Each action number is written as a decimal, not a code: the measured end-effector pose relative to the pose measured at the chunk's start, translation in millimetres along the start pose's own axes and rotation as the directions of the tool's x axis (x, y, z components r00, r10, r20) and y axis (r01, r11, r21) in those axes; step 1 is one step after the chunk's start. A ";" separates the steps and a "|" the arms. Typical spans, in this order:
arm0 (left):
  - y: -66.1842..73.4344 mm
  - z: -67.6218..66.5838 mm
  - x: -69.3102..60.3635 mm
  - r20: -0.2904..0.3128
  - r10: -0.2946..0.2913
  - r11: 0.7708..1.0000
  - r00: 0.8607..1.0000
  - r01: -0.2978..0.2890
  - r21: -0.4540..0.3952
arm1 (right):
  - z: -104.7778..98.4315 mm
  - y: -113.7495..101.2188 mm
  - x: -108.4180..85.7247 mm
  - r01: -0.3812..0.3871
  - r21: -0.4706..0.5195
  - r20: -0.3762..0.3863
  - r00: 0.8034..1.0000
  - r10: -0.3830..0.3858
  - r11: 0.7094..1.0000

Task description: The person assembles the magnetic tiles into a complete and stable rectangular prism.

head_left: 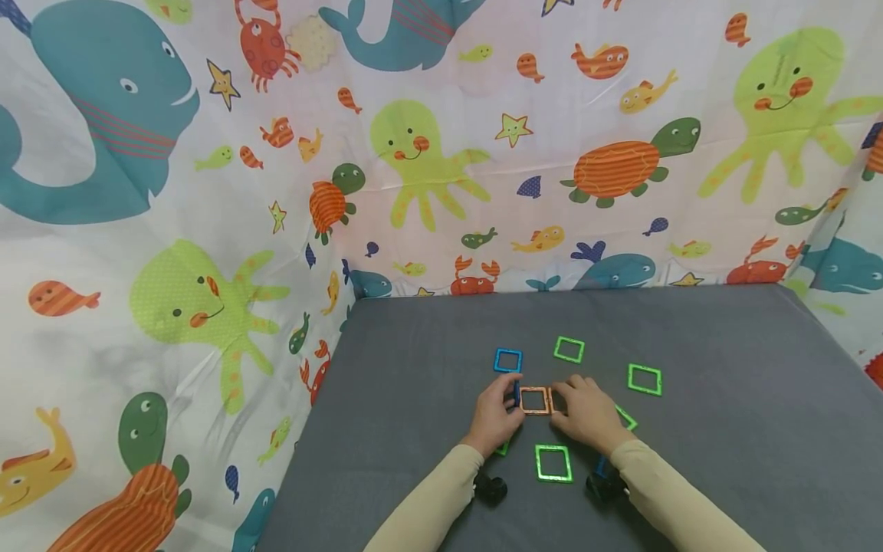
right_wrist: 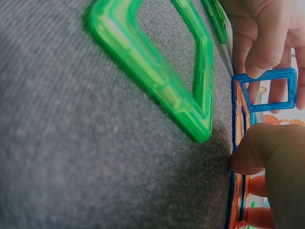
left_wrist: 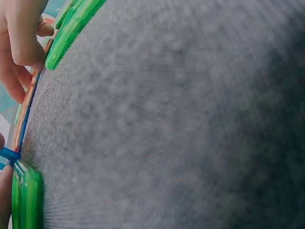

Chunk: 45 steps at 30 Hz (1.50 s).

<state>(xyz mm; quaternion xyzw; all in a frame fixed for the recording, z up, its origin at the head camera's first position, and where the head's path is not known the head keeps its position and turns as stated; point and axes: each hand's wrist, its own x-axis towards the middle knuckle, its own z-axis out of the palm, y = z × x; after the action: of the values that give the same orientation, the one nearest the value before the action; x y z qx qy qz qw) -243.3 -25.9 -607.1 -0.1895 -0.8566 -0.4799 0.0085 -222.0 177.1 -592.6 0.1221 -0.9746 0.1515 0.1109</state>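
- On the grey table, a little toward its left edge and well away from its far edge, the orange square frame lies between the two hands.
- The left hand is grasping a blue square frame: its fingers are curled, and the thumb pinches the frame near its top.
- This blue frame stands upright, and its lower edge touches the left side of the orange frame.
- The right hand holds the orange frame at its right side, with bent fingers and the thumb on the near side; how firmly it presses, I cannot tell.
- Along the table, a blue edge shows under the orange one.
- Toward the far edge, just beyond the left hand, another blue frame lies flat.
- Toward the near side, a green frame lies between the forearms.
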 end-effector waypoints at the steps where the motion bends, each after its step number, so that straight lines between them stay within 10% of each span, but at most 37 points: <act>1: 0.1 0.0 0.1 0.002 -0.003 1.000 1.000 0.003 -0.002 | -0.6 -0.1 0.0 0.000 0.000 0.001 1.000 0.000 1.000; 36: 9.3 -2.1 4.9 0.015 -0.056 0.997 0.998 0.057 -0.046 | -7.6 10.4 8.3 0.012 0.016 0.070 0.997 -0.013 1.000; 45: 7.2 -3.2 4.7 0.035 -0.063 0.997 0.997 0.065 -0.043 | -26.2 29.6 10.3 -0.008 0.183 0.122 0.992 -0.015 0.983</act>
<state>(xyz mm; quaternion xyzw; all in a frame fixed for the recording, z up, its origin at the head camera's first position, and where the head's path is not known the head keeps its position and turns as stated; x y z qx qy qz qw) -245.9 -23.8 -598.6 -0.1703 -0.8514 -0.4954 -0.0256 -235.1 210.8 -573.6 0.1426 -0.9613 0.2325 0.0392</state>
